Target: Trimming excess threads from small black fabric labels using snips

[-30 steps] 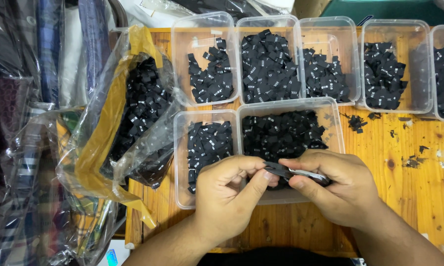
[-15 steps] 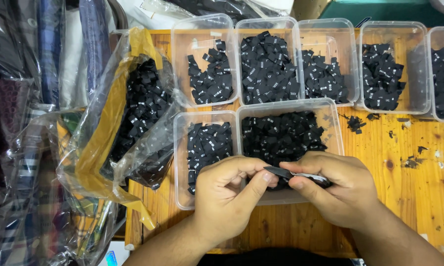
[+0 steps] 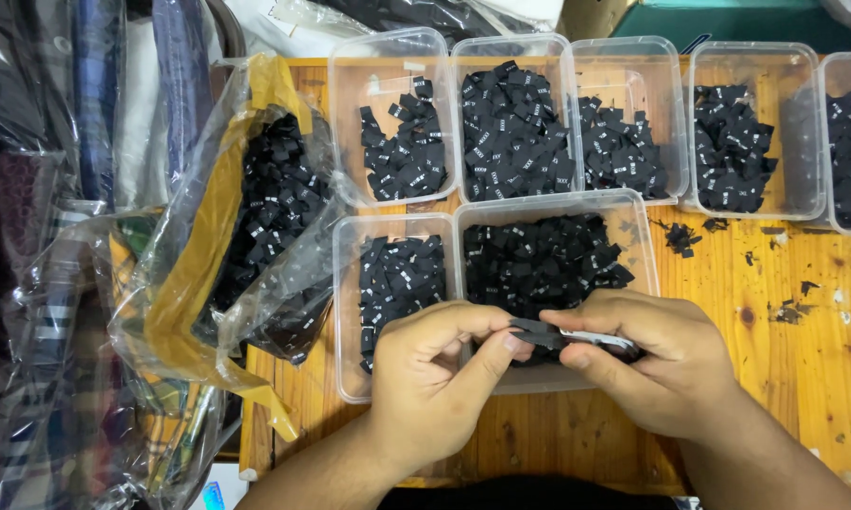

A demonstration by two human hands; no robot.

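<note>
Clear plastic tubs [image 3: 392,71]: you have seven in view.
Plastic bags of black labels [image 3: 255,217]: you have one.
Hands: your left hand [image 3: 435,378] and right hand [image 3: 666,364], two.

plastic bag of black labels [image 3: 265,217] | wooden table [image 3: 784,378] | wrapped fabrics [image 3: 38,283]
</note>
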